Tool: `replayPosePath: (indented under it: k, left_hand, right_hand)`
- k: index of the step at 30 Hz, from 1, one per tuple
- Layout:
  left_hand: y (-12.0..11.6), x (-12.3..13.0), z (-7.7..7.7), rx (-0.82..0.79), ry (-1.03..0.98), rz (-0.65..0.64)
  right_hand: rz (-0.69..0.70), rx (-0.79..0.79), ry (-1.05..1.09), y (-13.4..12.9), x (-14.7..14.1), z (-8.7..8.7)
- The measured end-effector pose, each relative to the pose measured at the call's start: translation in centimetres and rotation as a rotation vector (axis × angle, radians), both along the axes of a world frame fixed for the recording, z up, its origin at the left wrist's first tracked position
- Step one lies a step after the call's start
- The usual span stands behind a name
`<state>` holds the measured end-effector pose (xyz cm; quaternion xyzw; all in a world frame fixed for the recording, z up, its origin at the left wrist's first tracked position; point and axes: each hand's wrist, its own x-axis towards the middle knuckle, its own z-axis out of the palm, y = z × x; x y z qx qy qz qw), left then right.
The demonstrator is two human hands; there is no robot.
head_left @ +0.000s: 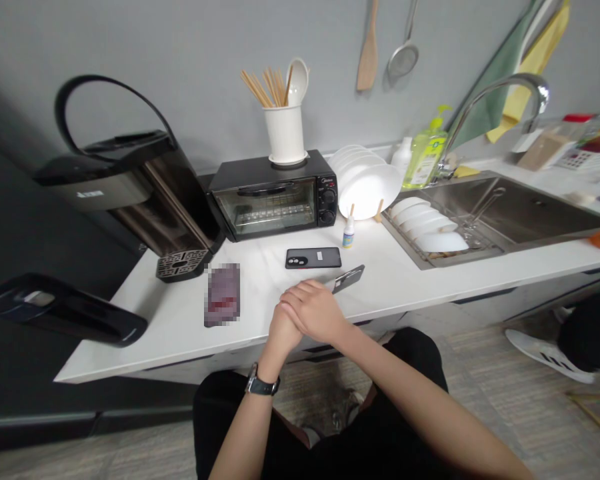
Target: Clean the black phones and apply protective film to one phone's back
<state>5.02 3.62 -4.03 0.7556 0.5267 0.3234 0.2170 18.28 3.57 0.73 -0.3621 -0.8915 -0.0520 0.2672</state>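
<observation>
Above my lap, at the counter's front edge, my hands are clasped together. My right hand point(317, 310) is closed over my left hand point(284, 328), whose fingers are mostly hidden; its wrist wears a black-strapped watch point(263, 382). Just beyond the hands is a flat grey object point(349, 279), perhaps a phone, partly behind my right hand. A black phone case or phone point(313, 258) lies behind it, with its camera cutouts showing. Left of my hands lies a dark slab point(223, 295), its face pixelated. A small white bottle point(349, 235) with a label stands farther back.
A toaster oven point(275, 200) carries a white utensil holder point(285, 133). A tall black appliance point(150, 193) and a dark cylinder point(75, 313) stand left. White plates point(370, 190), soap point(425, 157) and a sink point(535, 220) are right. Another person's shoe point(550, 357) shows below.
</observation>
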Motion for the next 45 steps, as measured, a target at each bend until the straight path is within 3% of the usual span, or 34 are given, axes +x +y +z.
replayPosePath:
  k: [3,7,10,13,16,19,21,25,28,31,34,37,39,43,45]
  left_hand:
    - [-0.1,-0.1,0.2,-0.027,0.017,-0.016]
    - [-0.4,0.1,0.8,-0.047,-0.042,-0.057]
    - [-0.4,0.3,0.9,-0.043,-0.046,-0.042]
    - [-0.3,0.3,0.7,-0.035,0.013,-0.026]
    - [-0.1,0.2,0.4,-0.023,0.135,0.015]
    - [-0.1,0.0,0.4,-0.036,0.193,0.037]
    - [-0.2,0.0,0.6,-0.054,0.146,0.008]
    - [-0.6,0.2,1.1,-0.055,-0.034,-0.051]
    - [-0.7,0.4,1.4,-0.037,-0.04,-0.042]
    - [-0.7,0.5,1.3,-0.021,0.039,-0.014]
    - [-0.5,0.4,0.9,-0.032,0.166,0.032]
    - [-0.4,0.2,0.7,-0.043,0.198,0.04]
    - [-0.5,0.1,0.9,-0.039,0.146,0.016]
    - [-0.8,0.3,1.5,-0.006,-0.013,-0.031]
    - [-0.8,0.5,1.5,0.0,-0.015,-0.019]
  right_hand:
    - [-0.066,0.0,-0.022,1.5,2.6,-0.1]
    - [-0.482,-0.078,-0.031,4.5,9.1,0.0]
    - [-0.652,-0.082,-0.009,4.8,9.9,0.4]
    - [-0.512,-0.026,0.013,2.8,5.9,0.7]
    - [-0.149,-0.018,-0.023,0.4,1.2,0.6]
    - [-0.019,-0.016,-0.026,0.1,0.5,0.3]
    - [-0.095,-0.021,-0.016,1.4,2.8,0.1]
    - [-0.486,-0.081,-0.019,4.7,8.9,0.2]
    - [-0.669,-0.055,0.021,4.9,9.5,0.5]
    - [-0.575,0.008,0.088,2.6,5.5,0.4]
    - [-0.208,0.007,0.044,0.0,0.8,0.0]
    - [-0.043,0.017,0.01,-0.1,0.1,-0.4]
    - [-0.1,0.041,0.017,1.4,2.4,-0.7]
    - [-0.43,0.061,0.128,4.8,8.3,-1.1]
    - [-0.532,0.07,0.174,5.1,8.8,-1.1]
